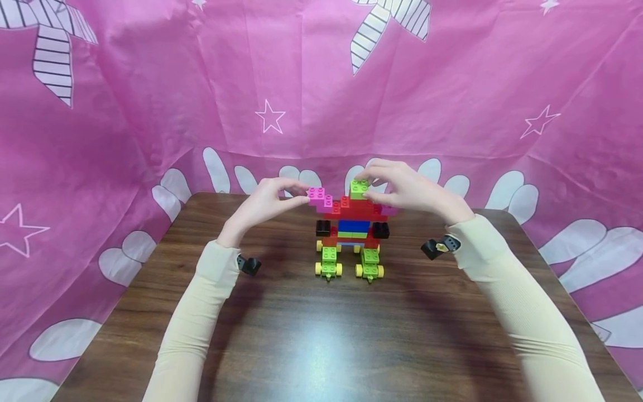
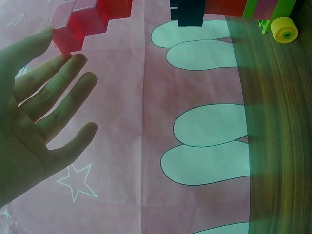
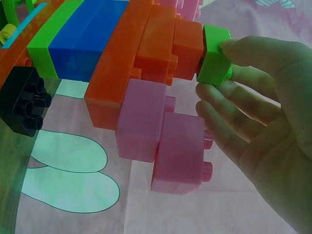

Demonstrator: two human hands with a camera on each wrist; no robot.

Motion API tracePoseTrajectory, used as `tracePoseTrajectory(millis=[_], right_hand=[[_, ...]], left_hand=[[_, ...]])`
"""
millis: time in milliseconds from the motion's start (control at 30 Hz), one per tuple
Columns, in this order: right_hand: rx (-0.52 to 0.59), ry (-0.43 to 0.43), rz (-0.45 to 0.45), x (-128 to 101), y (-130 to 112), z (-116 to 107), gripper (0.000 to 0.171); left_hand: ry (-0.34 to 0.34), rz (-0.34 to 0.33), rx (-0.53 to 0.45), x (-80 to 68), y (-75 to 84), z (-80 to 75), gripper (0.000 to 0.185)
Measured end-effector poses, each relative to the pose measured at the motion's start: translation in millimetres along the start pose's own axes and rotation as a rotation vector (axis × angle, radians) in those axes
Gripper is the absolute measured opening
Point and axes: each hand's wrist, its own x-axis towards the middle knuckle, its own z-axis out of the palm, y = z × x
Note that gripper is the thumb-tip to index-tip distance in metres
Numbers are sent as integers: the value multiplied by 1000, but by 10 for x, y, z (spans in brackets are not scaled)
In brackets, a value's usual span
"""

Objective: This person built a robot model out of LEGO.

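A figure of toy building bricks [image 1: 354, 210] stands on the table, with pink stepped bricks out to both sides. At its upper left, my left hand [image 1: 273, 200] pinches the pink brick [image 1: 316, 194] between thumb and fingertips; the left wrist view shows the other fingers [image 2: 78, 100] spread below. My right hand [image 1: 402, 184] pinches the lime green brick [image 1: 359, 190] on top of the red bricks [image 3: 187, 46]. In the right wrist view its thumb [image 3: 243, 48] lies on one face of that brick, and the index finger is partly hidden behind it.
Black bricks [image 1: 323, 228] jut out on both sides of the blue middle. Below, green wheeled bases [image 1: 370, 271] with yellow wheels rest on the dark wooden table [image 1: 281, 312]. A pink patterned cloth [image 1: 326, 111] hangs closely behind and at the sides.
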Motion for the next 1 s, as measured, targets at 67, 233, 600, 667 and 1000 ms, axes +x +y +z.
tracePoseTrajectory(millis=[67, 233, 600, 667, 1000], right_hand=[[-9, -1, -3, -4, 0, 4, 34], [-41, 13, -8, -12, 5, 15, 33], [-10, 5, 49, 17, -39, -12, 34], [7, 2, 65, 22, -46, -14, 33], [50, 1, 125, 27, -69, -9, 33]], left_hand=[[-2, 0, -5, 2, -5, 7, 33], [-1, 2, -5, 0, 5, 8, 33], [-1, 4, 0, 9, -10, -3, 35], [0, 5, 2, 12, -13, -4, 35], [2, 11, -5, 29, -36, -1, 34]])
